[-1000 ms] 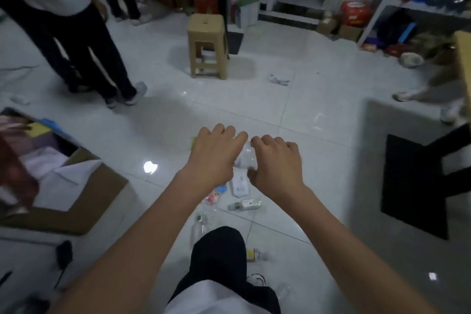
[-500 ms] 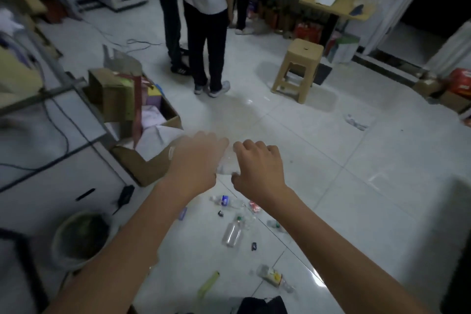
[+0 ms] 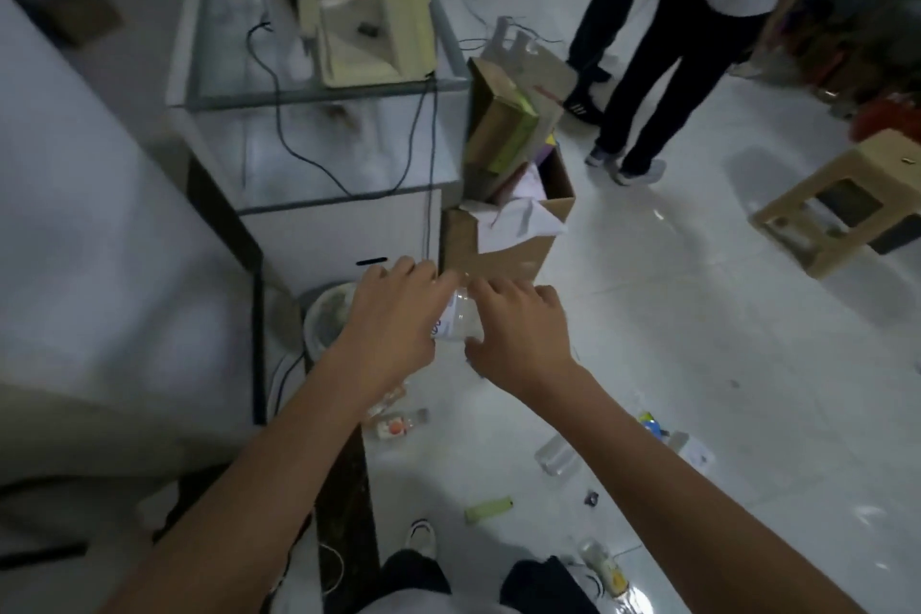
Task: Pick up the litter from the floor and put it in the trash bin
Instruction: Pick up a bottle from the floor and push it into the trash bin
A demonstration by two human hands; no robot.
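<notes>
The plastic bottle, clear with a white label, is held in the air between both hands: the left hand grasps its left end and the right hand its right end, with fingers curled over it. It is just to the right of the round trash bin, which the left hand partly hides. More litter lies on the white floor nearer to the person: a small bottle, another clear bottle and a yellow-green wrapper; a cardboard box stands just beyond the hands.

One wide-angle camera on the person's head faces forward and down at the floor.
</notes>
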